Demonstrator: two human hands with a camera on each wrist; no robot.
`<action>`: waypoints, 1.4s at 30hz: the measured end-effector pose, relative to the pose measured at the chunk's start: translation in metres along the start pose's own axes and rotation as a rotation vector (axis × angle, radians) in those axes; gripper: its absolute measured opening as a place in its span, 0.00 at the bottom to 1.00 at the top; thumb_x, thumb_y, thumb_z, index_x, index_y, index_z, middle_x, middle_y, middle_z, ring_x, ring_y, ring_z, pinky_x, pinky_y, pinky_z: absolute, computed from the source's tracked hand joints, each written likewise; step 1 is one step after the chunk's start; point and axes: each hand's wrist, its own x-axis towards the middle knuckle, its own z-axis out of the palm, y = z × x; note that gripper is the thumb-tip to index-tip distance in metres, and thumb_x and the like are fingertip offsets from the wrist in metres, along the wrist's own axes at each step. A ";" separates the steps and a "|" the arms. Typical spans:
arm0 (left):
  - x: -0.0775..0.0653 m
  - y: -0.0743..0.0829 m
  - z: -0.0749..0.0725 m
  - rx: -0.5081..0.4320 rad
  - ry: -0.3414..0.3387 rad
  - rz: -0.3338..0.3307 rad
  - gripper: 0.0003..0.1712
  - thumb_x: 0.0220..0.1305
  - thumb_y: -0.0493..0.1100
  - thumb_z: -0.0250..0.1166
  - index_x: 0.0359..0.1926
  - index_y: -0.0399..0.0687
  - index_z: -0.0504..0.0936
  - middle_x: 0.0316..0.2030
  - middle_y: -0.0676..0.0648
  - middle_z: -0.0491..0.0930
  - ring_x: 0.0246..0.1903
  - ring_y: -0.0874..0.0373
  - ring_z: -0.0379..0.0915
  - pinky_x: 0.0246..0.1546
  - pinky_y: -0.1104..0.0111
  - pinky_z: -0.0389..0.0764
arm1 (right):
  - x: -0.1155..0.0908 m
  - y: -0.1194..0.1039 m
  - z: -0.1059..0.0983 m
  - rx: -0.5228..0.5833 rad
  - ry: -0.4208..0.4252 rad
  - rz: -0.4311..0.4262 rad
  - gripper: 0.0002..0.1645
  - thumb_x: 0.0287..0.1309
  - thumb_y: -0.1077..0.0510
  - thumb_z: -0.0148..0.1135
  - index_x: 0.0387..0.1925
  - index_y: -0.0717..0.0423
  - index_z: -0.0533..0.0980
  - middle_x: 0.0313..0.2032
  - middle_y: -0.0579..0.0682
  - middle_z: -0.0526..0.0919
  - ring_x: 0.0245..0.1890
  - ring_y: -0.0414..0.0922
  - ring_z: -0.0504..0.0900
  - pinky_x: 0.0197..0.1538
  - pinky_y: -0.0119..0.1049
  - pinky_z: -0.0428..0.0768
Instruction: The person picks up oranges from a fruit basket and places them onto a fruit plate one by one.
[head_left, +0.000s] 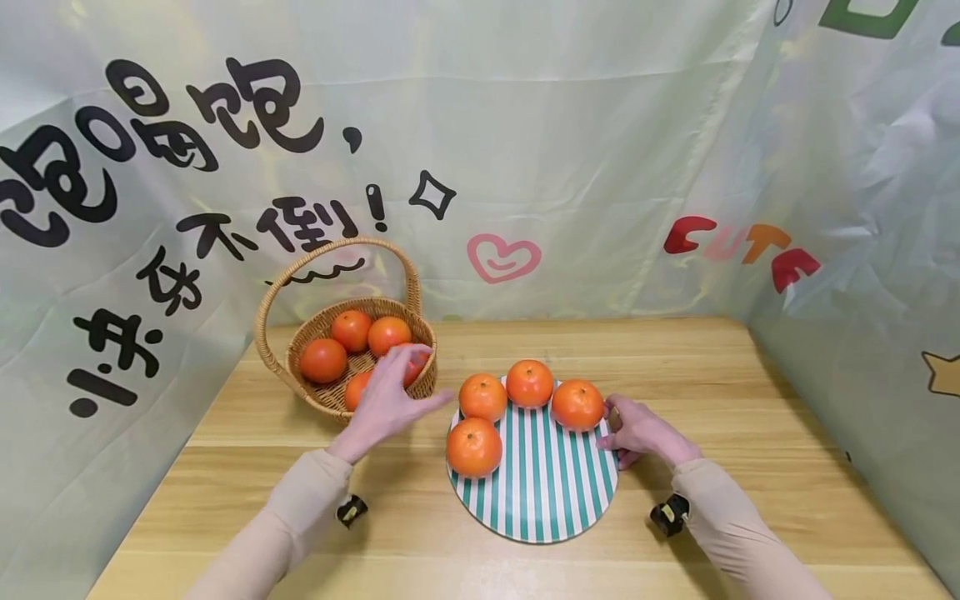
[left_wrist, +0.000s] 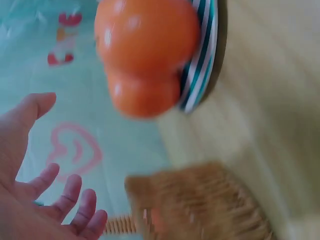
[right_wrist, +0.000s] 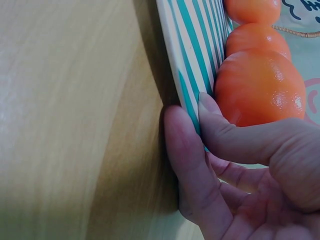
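Observation:
My left hand (head_left: 390, 400) is over the near right rim of the wicker basket (head_left: 300, 390), fingers spread and relaxed. Round orange fruits (head_left: 323, 360) lie in the basket; one by my fingers is partly hidden. In the left wrist view nothing lies in that hand (left_wrist: 45, 185). My right hand (head_left: 641, 429) pinches the right rim of a round plate with green and white stripes (head_left: 540, 492). The thumb is on top and a finger underneath, as the right wrist view shows. Several shiny orange fruits (head_left: 475, 447) sit along the plate's left and far edges.
Both things stand on a wooden table (head_left: 750, 517), the basket's tall handle (head_left: 360, 242) arching above it. Printed cloth (head_left: 585, 167) hangs behind the table and at its sides. A small black device (head_left: 670, 515) is at the right wrist, another (head_left: 351, 510) at the left.

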 end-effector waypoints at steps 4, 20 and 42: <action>0.012 -0.016 -0.020 0.056 0.008 -0.067 0.35 0.54 0.56 0.76 0.59 0.48 0.75 0.52 0.38 0.78 0.51 0.41 0.74 0.50 0.51 0.72 | -0.001 -0.001 0.000 -0.002 0.001 -0.001 0.27 0.60 0.67 0.67 0.55 0.66 0.64 0.35 0.59 0.76 0.21 0.46 0.79 0.26 0.38 0.84; 0.026 -0.047 -0.060 0.200 -0.271 -0.367 0.48 0.58 0.64 0.69 0.68 0.41 0.63 0.67 0.29 0.64 0.68 0.31 0.57 0.62 0.34 0.66 | 0.000 0.000 0.000 0.015 -0.002 -0.002 0.26 0.59 0.69 0.67 0.54 0.66 0.64 0.33 0.59 0.76 0.20 0.46 0.80 0.25 0.39 0.84; 0.032 -0.063 -0.046 0.273 -0.456 -0.412 0.36 0.54 0.64 0.71 0.49 0.42 0.72 0.48 0.37 0.77 0.50 0.43 0.74 0.51 0.54 0.75 | -0.001 0.001 0.001 0.016 0.001 0.001 0.25 0.59 0.68 0.67 0.53 0.65 0.65 0.33 0.58 0.75 0.20 0.45 0.79 0.25 0.38 0.84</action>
